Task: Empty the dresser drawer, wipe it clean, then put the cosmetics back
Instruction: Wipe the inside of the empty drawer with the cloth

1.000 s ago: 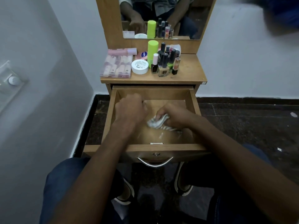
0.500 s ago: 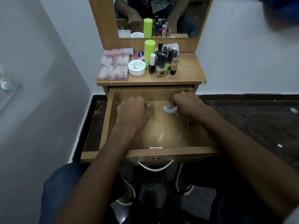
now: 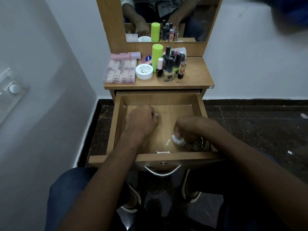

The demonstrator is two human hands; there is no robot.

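head view: cloth (image 3: pixel 178 140) in right hand (image 3: pixel 188 129)

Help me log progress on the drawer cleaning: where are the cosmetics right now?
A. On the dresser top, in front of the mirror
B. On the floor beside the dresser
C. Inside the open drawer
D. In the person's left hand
A: the cosmetics stand on the dresser top, while the open drawer holds only the hands and the cloth.
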